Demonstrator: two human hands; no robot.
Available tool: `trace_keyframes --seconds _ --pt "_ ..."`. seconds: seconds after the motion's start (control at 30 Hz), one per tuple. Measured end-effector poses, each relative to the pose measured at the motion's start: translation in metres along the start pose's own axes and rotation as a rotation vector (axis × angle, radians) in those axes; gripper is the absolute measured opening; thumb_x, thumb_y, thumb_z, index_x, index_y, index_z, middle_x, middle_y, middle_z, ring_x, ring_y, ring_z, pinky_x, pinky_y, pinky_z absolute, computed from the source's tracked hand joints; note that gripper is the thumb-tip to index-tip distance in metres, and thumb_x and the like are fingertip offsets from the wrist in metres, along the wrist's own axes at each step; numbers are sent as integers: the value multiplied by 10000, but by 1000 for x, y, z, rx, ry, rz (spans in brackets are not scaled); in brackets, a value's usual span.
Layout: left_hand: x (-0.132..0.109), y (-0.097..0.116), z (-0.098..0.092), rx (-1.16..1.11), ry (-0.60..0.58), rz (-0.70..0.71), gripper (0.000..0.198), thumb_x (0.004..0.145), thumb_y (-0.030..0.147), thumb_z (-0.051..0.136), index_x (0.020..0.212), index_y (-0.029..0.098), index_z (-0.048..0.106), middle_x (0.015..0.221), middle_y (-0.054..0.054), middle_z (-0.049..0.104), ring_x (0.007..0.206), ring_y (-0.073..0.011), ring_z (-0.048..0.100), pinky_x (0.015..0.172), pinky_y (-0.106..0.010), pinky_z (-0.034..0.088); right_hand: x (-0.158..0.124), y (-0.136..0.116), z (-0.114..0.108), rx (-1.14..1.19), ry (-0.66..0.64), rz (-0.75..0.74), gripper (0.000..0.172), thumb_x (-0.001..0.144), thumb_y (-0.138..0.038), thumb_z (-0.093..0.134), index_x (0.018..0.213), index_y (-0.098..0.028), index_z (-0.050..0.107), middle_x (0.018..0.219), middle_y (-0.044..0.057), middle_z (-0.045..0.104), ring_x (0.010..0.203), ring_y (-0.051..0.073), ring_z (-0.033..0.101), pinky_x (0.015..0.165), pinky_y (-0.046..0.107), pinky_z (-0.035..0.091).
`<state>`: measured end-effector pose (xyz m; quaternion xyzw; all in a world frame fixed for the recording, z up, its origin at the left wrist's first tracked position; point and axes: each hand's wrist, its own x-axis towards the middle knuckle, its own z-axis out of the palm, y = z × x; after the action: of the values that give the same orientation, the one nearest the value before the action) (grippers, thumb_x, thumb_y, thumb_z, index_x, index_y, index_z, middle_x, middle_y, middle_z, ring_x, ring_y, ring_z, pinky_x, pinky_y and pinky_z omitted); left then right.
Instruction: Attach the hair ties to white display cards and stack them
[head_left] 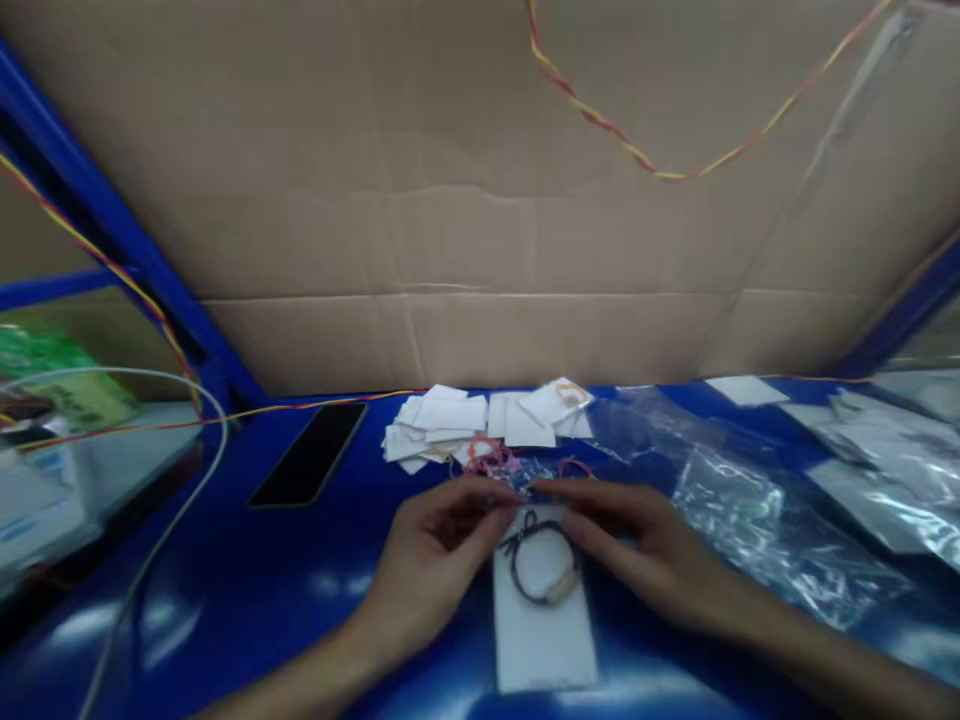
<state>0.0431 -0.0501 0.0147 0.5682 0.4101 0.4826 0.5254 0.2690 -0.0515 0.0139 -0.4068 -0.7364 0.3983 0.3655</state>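
A white card lies upright before me, seemingly inside a clear bag whose edge shows faintly along the card's side. On the card rests a dark cord bracelet with a beige bar-shaped piece on it and a knotted tail. My left hand pinches the top left of the bag between thumb and fingers. The top right is pinched by my right hand, its thumb close to the bracelet. Both sets of fingertips nearly meet at the bag's top edge, which is blurred.
Behind my hands lie several white cards and some reddish cords. A black phone is at left on the blue table. Clear plastic bags spread at right. A cardboard wall stands behind; a twisted wire hangs across it.
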Motion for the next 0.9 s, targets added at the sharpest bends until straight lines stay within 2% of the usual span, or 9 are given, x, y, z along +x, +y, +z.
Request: trace_keyframes --seconds 0.1,0.17,0.27,0.37,0.43,0.57,0.67,0.77,0.9 --pt "1 1 -1 -35 -39 -73 251 843 336 798 1038 178 794 935 -73 833 862 -250 788 774 -310 632 1 -2 -1 -52 -24 33 382 985 -375 647 1354 -286 697 1286 65 761 998 260 757 817 366 630" --pt "2 0 -3 -63 -65 -119 340 818 349 823 1102 167 788 965 -90 841 898 -270 793 814 -337 633 1 -2 -1 -67 1 35 377 978 -377 651 1332 -264 715 1274 78 766 1011 271 758 818 370 634" --pt "6 -2 -5 -62 -61 -185 362 765 349 867 1061 150 812 932 -104 848 869 -284 797 814 -361 632 1 -1 -2 -67 51 27 387 966 -392 660 1315 -239 728 1267 99 768 1079 302 747 870 406 630" --pt "8 -3 -6 -59 -66 -198 282 765 351 865 969 156 840 919 -97 849 837 -279 792 799 -361 628 2 -1 -3 -56 73 34 357 944 -410 687 1249 -239 762 1242 103 778 1050 304 757 856 408 629" --pt "8 -2 -6 -48 -72 -180 235 780 350 852 925 165 849 896 -85 842 818 -260 778 785 -343 620 4 0 -3 -18 78 64 315 923 -424 715 1165 -237 793 1168 92 805 969 281 771 816 377 626" --pt "9 -1 -6 32 -28 -85 200 771 354 852 842 167 852 850 -73 770 755 -213 711 669 -282 589 8 -1 -4 28 117 125 251 881 -442 758 907 -198 809 833 50 800 744 211 723 656 292 569" --pt "10 1 -6 97 -14 -22 188 785 359 835 795 172 840 869 -70 729 780 -204 677 674 -270 573 10 -1 -5 40 175 45 240 832 -421 808 761 -195 772 840 46 747 785 200 677 677 286 538" --pt "9 2 -5 37 -72 -70 189 817 366 815 806 177 801 855 -57 762 805 -200 693 724 -263 559 9 -1 -4 182 118 76 236 853 -408 799 771 -194 743 874 46 754 786 182 676 710 280 540" --pt "7 2 -4 -77 -158 -198 235 853 402 794 899 178 743 814 -41 802 754 -182 721 702 -242 536 8 1 -1 335 47 197 281 849 -421 808 783 -180 681 702 2 718 580 124 612 549 222 486"
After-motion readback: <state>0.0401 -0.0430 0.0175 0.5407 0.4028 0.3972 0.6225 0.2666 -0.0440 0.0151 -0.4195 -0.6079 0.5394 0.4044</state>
